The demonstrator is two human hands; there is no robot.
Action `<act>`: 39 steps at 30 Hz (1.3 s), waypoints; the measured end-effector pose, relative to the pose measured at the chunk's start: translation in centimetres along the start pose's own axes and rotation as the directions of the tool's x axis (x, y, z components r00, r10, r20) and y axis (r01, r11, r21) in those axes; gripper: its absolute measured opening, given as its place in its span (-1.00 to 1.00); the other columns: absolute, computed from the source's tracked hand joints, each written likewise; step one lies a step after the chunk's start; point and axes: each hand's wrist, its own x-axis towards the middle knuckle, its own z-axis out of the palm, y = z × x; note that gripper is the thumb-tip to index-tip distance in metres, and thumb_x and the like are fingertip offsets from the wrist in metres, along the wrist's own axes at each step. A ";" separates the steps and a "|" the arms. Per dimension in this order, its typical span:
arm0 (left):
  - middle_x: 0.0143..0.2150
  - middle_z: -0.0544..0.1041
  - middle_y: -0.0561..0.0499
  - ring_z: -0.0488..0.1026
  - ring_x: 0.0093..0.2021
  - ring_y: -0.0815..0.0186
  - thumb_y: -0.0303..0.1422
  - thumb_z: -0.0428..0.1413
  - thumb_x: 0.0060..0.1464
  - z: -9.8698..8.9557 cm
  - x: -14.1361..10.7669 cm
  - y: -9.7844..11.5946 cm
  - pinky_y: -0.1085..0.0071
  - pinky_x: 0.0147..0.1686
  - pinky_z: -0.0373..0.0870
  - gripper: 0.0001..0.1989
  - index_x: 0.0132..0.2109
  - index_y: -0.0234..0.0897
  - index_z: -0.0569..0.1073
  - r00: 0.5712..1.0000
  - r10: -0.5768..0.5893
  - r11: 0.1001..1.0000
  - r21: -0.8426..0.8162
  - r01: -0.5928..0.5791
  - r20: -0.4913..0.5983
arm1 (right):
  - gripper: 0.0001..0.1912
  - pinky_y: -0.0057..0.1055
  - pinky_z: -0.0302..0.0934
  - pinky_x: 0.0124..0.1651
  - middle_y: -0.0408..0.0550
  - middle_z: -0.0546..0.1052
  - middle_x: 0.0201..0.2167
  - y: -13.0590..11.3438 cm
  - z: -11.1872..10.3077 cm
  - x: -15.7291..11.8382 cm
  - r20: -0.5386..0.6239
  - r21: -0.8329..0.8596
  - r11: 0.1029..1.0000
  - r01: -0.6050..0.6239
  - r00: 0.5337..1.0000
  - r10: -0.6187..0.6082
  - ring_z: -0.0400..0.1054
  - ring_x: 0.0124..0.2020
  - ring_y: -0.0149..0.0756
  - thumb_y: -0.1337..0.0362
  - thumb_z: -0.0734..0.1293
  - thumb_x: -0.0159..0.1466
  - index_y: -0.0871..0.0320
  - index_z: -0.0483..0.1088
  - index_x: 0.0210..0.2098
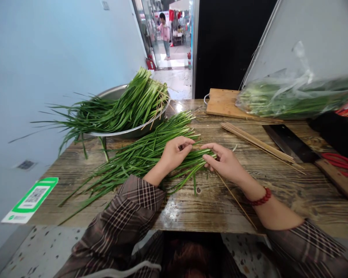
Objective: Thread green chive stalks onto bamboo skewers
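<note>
Loose garlic chives [136,152] lie spread over the wooden table, their pale cut ends toward the right. My left hand [175,154] rests over them with fingers curled in and thumb near the forefinger; what they grip, if anything, is hidden. Just to its right, my right hand [224,160] is closed around the pale ends of a few chives. A thin bamboo skewer [234,199] slants from under the right fingers down to the table's front edge. Whether the right hand grips the skewer too, I cannot tell.
A metal basin [113,90] heaped with skewered chives stands back left. On the right lie a skewer bundle [258,144], a cleaver [295,146] and red-handled scissors [340,164]. Behind them, a bag of chives [295,96] overlaps a cutting board [222,102]. A person [164,34] stands beyond the doorway.
</note>
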 end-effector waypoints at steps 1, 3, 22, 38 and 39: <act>-0.39 0.52 0.01 0.41 -0.39 0.38 -0.45 0.11 0.06 0.0 0.0 0.0 0.47 -0.35 0.31 -0.86 -0.25 -0.34 0.56 1.000 0.006 1.000 -0.004 -0.006 0.007 | -0.68 -0.51 0.26 -0.54 -0.18 0.51 -0.58 0.0 0.0 0.0 0.000 0.003 1.000 0.000 1.000 0.000 0.37 -0.64 -0.42 0.22 0.30 0.22 0.13 0.38 -0.04; -0.38 0.53 -0.01 0.42 -0.38 0.38 -0.45 0.11 0.06 0.0 0.0 0.0 0.47 -0.34 0.32 -0.85 -0.24 -0.35 0.57 1.000 0.011 1.000 -0.011 -0.011 0.019 | -0.68 -0.51 0.26 -0.55 -0.18 0.51 -0.58 0.1 0.0 0.0 0.000 0.011 1.000 0.001 1.000 -0.001 0.36 -0.64 -0.42 0.22 0.30 0.22 0.13 0.38 -0.04; -0.39 0.54 -0.01 0.44 -0.36 0.37 -0.45 0.11 0.06 0.1 -0.1 0.1 0.45 -0.32 0.34 -0.86 -0.27 -0.33 0.57 0.999 0.042 0.999 -0.024 -0.041 0.034 | -0.68 -0.49 0.28 -0.53 -0.18 0.49 -0.55 0.2 0.0 0.1 0.007 0.008 1.000 0.004 1.000 -0.004 0.42 -0.58 -0.38 0.20 0.29 0.23 0.13 0.37 -0.04; -0.23 0.60 -0.07 0.52 -0.21 0.29 -0.43 0.06 0.11 -0.6 -0.4 -0.1 0.39 -0.14 0.40 -0.81 -0.21 -0.33 0.57 0.951 0.042 0.991 -0.130 -0.001 0.306 | -0.65 -0.47 0.30 -0.47 -0.20 0.46 -0.53 0.8 -0.1 0.1 0.053 0.011 1.000 0.017 0.998 -0.017 0.43 -0.55 -0.39 0.20 0.29 0.24 0.13 0.32 0.01; -0.23 0.60 -0.07 0.52 -0.21 0.30 -0.42 0.06 0.11 -0.9 -0.3 -0.3 0.39 -0.14 0.40 -0.80 -0.20 -0.33 0.57 0.953 0.030 0.992 -0.122 0.008 0.300 | -0.68 -0.47 0.31 -0.47 -0.20 0.47 -0.53 0.8 -0.1 0.1 0.055 0.000 1.000 0.009 0.998 -0.008 0.43 -0.56 -0.39 0.20 0.29 0.24 0.13 0.33 -0.02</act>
